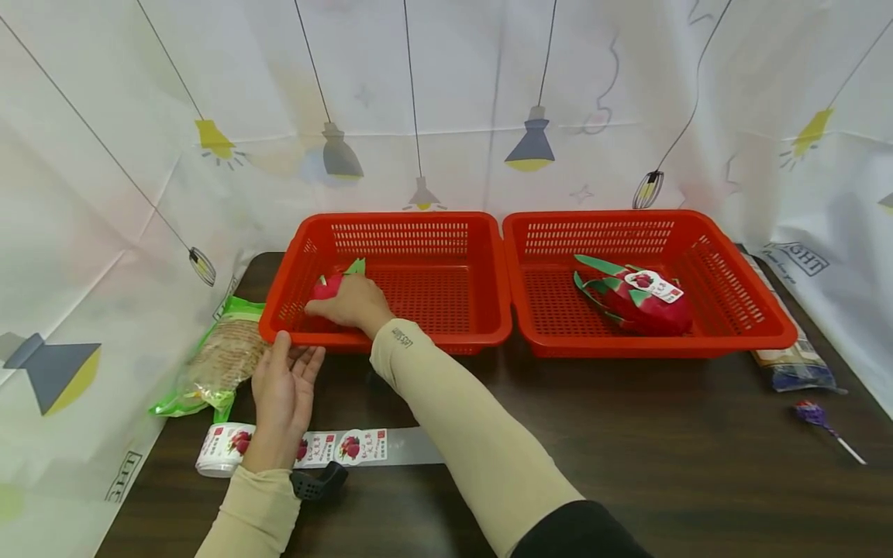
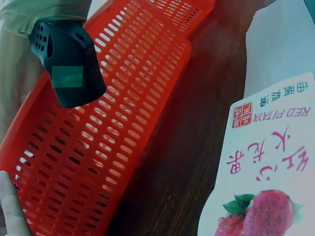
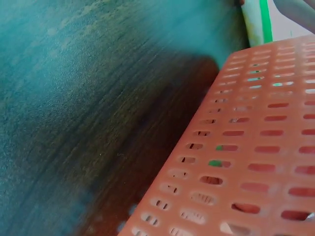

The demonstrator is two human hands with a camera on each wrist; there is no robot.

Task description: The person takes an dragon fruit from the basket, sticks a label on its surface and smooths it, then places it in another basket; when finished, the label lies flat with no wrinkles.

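Observation:
My right hand (image 1: 356, 301) reaches into the left red basket (image 1: 453, 337) and grips a pink-red dragon fruit (image 1: 326, 287) with green leaf tips, mostly hidden by the hand. My left hand (image 1: 282, 395) is palm up with its fingers extended, fingertips right at the basket's front left rim. Below it lies a strip of dragon fruit labels (image 1: 349, 448), unrolled from a sticker roll (image 1: 226, 449); the printing shows large in the left wrist view. In the right basket (image 1: 628, 350) lies another dragon fruit (image 1: 652, 310) with a white label (image 1: 656, 285) on it.
A green-edged bag of food (image 1: 226, 356) lies left of the baskets. Another packet (image 1: 798, 360) sits partly behind the right basket, near a purple-wrapped lollipop (image 1: 812, 415). A printed white sheet (image 1: 446, 93) hangs behind the dark table (image 1: 628, 449).

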